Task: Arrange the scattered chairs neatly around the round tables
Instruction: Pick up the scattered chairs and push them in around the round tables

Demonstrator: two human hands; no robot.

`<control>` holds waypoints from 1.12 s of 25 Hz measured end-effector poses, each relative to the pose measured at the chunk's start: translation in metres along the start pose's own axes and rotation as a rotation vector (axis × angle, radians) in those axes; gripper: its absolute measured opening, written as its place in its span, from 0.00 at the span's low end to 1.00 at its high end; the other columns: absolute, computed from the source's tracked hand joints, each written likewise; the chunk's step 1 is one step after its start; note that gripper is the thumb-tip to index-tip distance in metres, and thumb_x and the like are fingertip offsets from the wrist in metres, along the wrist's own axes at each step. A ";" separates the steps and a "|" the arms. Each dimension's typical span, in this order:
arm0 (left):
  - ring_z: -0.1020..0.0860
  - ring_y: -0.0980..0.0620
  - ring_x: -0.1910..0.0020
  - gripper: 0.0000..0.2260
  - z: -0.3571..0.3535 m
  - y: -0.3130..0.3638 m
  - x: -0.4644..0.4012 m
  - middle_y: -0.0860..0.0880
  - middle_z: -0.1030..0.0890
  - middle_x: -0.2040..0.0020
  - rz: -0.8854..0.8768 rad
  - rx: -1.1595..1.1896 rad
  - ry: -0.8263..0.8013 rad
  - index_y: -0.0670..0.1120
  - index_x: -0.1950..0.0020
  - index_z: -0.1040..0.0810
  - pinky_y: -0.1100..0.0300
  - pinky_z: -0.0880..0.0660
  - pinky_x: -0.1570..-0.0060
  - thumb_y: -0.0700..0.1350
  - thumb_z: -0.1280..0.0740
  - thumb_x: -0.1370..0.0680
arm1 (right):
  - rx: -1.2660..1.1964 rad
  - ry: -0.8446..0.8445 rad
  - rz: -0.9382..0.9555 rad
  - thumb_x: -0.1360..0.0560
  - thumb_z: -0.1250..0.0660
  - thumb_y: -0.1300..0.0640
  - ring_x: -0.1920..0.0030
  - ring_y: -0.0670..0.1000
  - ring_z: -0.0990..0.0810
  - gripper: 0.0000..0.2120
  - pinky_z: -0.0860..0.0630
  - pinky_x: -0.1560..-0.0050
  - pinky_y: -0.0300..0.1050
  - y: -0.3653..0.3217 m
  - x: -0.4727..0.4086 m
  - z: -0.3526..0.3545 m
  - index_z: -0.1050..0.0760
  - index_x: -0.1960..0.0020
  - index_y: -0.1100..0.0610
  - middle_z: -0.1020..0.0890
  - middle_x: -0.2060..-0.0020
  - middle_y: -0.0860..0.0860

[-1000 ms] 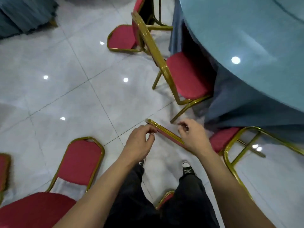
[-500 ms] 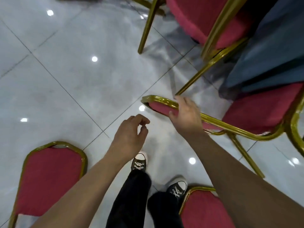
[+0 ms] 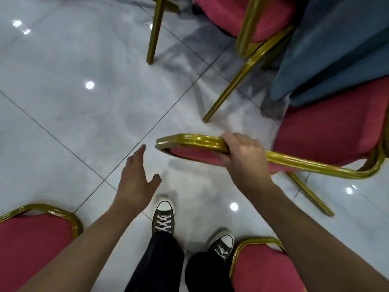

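Observation:
A red-cushioned chair with a gold metal frame [image 3: 328, 131] stands at the right, its seat against the blue tablecloth [image 3: 336, 49]. My right hand [image 3: 244, 157] grips the top rail of its backrest [image 3: 189, 141]. My left hand [image 3: 136, 178] hovers free above the floor just left of the rail, fingers spread and straight, holding nothing. A second red and gold chair [image 3: 244, 15] stands at the top, its seat pushed toward the cloth.
Another red chair back [image 3: 35, 245] rises at the lower left and one more [image 3: 263, 268] at the lower right, close to my feet in black sneakers [image 3: 164, 218]. Shiny grey floor tiles [image 3: 84, 123] spread to the left.
My left hand has let go of the backrest rail and opened out. My right hand keeps its grip. The camera has tilted down and closer to the chair.

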State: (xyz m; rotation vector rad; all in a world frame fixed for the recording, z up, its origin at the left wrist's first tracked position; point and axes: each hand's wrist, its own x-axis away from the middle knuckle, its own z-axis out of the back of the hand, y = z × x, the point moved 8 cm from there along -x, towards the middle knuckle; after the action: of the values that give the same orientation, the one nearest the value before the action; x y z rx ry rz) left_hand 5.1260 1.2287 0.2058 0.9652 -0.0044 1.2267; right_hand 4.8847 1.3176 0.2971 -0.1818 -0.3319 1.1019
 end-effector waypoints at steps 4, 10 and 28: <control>0.31 0.53 0.30 0.45 0.044 0.075 0.043 0.54 0.31 0.27 -0.137 -0.032 -0.051 0.61 0.20 0.44 0.53 0.32 0.34 0.47 0.21 0.30 | -0.110 0.104 0.018 0.28 0.24 0.56 0.60 0.51 0.24 0.11 0.29 0.57 0.49 0.000 0.087 0.134 0.21 0.48 0.54 0.21 0.59 0.47; 0.22 0.62 0.56 0.16 0.112 0.264 0.139 0.59 0.20 0.50 -0.482 -0.114 -0.117 0.60 0.46 0.27 0.62 0.27 0.56 0.46 0.24 0.26 | -0.241 0.212 -0.099 0.26 0.26 0.59 0.55 0.45 0.24 0.12 0.26 0.55 0.44 0.050 0.217 0.321 0.23 0.45 0.53 0.22 0.54 0.42; 0.22 0.51 0.46 0.15 -0.119 0.577 0.457 0.52 0.21 0.44 -1.045 -0.277 -0.612 0.54 0.32 0.27 0.54 0.23 0.47 0.45 0.34 0.19 | -1.260 1.228 -1.312 0.24 0.31 0.54 0.43 0.57 0.19 0.43 0.20 0.43 0.62 0.239 0.517 0.453 0.56 0.21 0.42 0.23 0.38 0.55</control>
State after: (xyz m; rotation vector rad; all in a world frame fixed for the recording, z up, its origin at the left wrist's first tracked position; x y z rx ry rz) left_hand 4.7926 1.6663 0.7085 0.8695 -0.1322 -0.0479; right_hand 4.7362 1.8782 0.7369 -1.4337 0.0738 -0.7371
